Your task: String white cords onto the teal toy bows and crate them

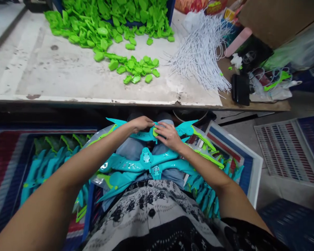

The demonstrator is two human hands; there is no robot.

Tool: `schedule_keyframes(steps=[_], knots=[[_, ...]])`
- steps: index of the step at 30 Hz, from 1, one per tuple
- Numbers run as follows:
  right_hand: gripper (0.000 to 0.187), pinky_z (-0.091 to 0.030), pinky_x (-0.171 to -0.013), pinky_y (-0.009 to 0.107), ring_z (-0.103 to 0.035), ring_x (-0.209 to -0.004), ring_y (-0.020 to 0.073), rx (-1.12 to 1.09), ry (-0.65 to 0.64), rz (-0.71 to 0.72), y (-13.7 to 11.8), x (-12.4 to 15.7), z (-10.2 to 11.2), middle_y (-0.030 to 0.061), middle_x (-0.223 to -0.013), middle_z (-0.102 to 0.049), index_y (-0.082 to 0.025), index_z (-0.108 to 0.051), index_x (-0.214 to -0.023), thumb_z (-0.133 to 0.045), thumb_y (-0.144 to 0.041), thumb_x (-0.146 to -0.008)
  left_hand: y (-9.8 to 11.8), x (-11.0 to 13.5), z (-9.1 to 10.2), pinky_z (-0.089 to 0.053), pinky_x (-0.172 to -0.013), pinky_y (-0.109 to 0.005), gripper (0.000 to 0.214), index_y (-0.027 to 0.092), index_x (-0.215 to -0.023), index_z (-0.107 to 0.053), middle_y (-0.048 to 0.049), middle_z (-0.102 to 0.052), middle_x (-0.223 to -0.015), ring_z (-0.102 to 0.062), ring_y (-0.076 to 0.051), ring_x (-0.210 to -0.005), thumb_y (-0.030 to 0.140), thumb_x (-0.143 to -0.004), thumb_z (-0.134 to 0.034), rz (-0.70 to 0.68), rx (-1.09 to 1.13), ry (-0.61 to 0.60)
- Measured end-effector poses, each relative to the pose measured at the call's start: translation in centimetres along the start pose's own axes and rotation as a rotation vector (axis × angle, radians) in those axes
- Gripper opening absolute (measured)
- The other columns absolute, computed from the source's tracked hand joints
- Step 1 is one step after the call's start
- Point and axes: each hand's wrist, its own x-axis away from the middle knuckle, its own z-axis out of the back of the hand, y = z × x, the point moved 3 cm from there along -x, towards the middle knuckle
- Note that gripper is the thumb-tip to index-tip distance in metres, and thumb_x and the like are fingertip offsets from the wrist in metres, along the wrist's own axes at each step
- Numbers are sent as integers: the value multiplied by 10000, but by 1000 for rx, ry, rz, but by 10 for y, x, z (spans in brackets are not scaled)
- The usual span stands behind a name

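My left hand [140,123] and my right hand [169,135] meet over my lap, both closed on a turquoise plastic toy bow [184,128]. The fingers of my right hand press a small green plastic piece [155,132] against the middle of that bow. A second turquoise bow [146,162] lies across my thighs, closer to my body. Several more bows lie under it.
A worn white table [54,73] stands ahead, with a heap of green plastic pieces [107,21] and a bundle of white strings [201,52]. A black device [240,89] lies at its right. Bins of turquoise bows sit at left [44,164] and right [211,174].
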Motion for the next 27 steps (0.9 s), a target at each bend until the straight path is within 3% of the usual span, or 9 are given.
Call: schedule_keyframes(steps=[5,7,10,15,18,20,22,24,27], knots=[[254,-422,-970,443,-473,-1254,264,9,49,-136,1,-1,-6,97,-1380,-505,-232,-693,-1060,-612,-343,-846,2,8,2,-348,-536,-221,323,139,-737,-688,15,-558,-586,-473,-102,-556,425,-607,-764,-40,-23,-68],[263,-423,-974,435,-523,-1206,260,-14,51,-206,-1,0,-9,105,-1352,-530,-235,-691,-1050,-633,-364,-829,2,10,3,-375,-572,-217,346,148,-761,-693,8,-607,-663,-525,-118,-624,425,-573,-780,-68,-61,-83],[303,-433,-958,406,-604,-1096,236,-119,37,-329,0,-4,-12,85,-1193,-642,-230,-653,-1066,-663,-379,-802,1,11,4,-373,-560,-220,349,147,-765,-695,7,-616,-671,-533,-130,-632,420,-561,-775,-97,-100,-47],[659,-431,-933,408,-607,-1080,246,-224,-63,-529,3,-19,-15,93,-1106,-665,-172,-451,-1301,-727,-356,-731,-3,8,1,-304,-484,-217,325,135,-737,-669,21,-555,-600,-442,-102,-540,426,-600,-716,-170,-191,53],[746,-410,-935,440,-595,-1063,254,-155,-108,-568,1,-21,-18,87,-1115,-654,-194,-381,-1379,-715,-377,-737,-4,8,2,-274,-468,-216,357,123,-715,-656,29,-506,-552,-400,-97,-523,460,-601,-685,-225,-276,135],[736,-413,-933,426,-585,-1052,244,-128,-123,-515,-1,-22,-16,84,-1127,-651,-204,-395,-1383,-707,-392,-744,-5,9,4,-291,-482,-218,414,115,-747,-664,22,-524,-565,-412,-105,-540,496,-586,-679,-244,-306,175],[563,-424,-930,381,-573,-1045,226,-100,-94,-390,0,-29,-3,82,-1120,-659,-194,-527,-1283,-676,-393,-778,-5,11,11,-315,-504,-222,460,115,-784,-667,11,-553,-598,-437,-117,-564,531,-589,-665,-253,-316,215],[293,-437,-912,331,-580,-1001,199,-45,34,-307,11,-47,24,72,-1045,-681,-185,-655,-1080,-575,-358,-857,-4,13,18,-305,-499,-224,456,122,-753,-651,10,-538,-583,-439,-122,-560,557,-616,-640,-230,-358,253],[279,-460,-871,336,-603,-907,201,88,314,-461,55,-91,78,79,-885,-680,-168,-676,-866,-437,-305,-913,-3,16,25,-261,-473,-227,427,138,-657,-607,18,-481,-533,-418,-121,-532,564,-647,-622,-183,-453,295]])
